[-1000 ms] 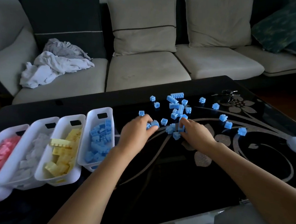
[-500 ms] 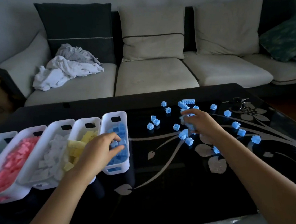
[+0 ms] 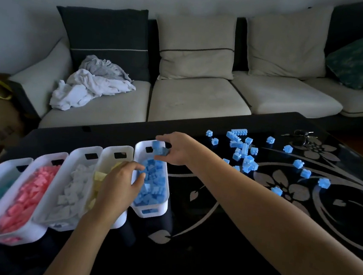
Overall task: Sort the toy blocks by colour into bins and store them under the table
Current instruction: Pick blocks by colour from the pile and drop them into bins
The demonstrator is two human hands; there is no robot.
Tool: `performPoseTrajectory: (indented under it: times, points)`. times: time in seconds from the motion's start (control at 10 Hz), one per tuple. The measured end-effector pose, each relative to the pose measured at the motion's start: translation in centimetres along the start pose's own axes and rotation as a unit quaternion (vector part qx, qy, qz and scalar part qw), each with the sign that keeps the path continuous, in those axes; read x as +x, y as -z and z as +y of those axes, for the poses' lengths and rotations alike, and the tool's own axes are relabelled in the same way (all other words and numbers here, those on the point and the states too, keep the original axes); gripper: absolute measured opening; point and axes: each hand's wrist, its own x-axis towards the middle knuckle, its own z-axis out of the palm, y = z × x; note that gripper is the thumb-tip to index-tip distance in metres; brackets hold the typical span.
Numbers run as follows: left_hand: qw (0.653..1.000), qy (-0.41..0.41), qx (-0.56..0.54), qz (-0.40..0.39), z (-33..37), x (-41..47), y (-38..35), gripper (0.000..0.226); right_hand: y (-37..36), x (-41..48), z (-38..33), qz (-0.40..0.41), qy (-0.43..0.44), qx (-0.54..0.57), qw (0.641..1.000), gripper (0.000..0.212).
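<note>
Head view: sofa (image 3: 193,98) behind, a heap of clothes (image 3: 88,86) on it, keys (image 3: 302,134) at the table's (image 3: 210,240) far right. Left hand (image 3: 120,182) lies across the yellow bin (image 3: 117,151) and hides part of it, fingers loose, nothing seen in them. Right hand (image 3: 175,149), half a second ago out among the loose blocks (image 3: 245,148), is now over the blue bin's (image 3: 153,213) far end, pinching blue blocks (image 3: 160,150). Five white bins (image 3: 84,150) in a row; roughly twenty blocks scattered to the right.
</note>
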Motion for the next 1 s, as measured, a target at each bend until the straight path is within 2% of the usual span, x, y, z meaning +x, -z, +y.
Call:
performPoseTrajectory:
  times: [0.1,0.3,0.4,0.5,0.6,0.7,0.8,0.9,1.0]
  points:
    - [1.0,0.0,-0.005,0.003,0.0,-0.1,0.1,0.018,0.4,1.3,0.8,-0.084,-0.065,0.03,0.994,0.06]
    - [1.0,-0.009,-0.025,-0.012,0.5,-0.1,0.1,0.022,3.9,-2.4,0.8,-0.151,-0.037,0.085,0.984,0.041]
    - [0.999,-0.025,-0.031,-0.025,1.2,-0.1,-0.3,0.024,8.1,-3.5,2.1,-0.136,0.004,0.047,0.99,0.036]
    - [0.998,-0.028,-0.029,-0.041,2.1,0.0,-0.9,0.024,13.1,-4.8,4.2,-0.09,0.003,0.065,0.994,0.028]
    - [0.998,-0.025,-0.028,-0.045,2.7,0.5,-1.1,0.023,18.0,-5.7,6.5,0.024,0.009,0.011,1.0,0.029]
    - [0.998,-0.025,-0.042,-0.049,3.8,0.6,-1.6,0.021,22.7,-6.4,9.4,0.195,0.04,-0.174,0.964,0.012]
    - [0.994,-0.027,-0.088,-0.063,5.7,0.5,-2.6,0.022,26.0,-8.1,12.0,0.314,0.028,-0.315,0.895,0.016]
    - [0.989,-0.061,-0.098,-0.091,8.5,0.3,-4.6,0.036,28.3,-9.5,14.2,0.356,0.043,-0.328,0.874,0.024]
    - [0.985,-0.087,0.009,-0.146,10.6,0.4,-7.2,0.062,28.9,-10.7,15.7,0.251,0.019,-0.402,0.88,0.073]
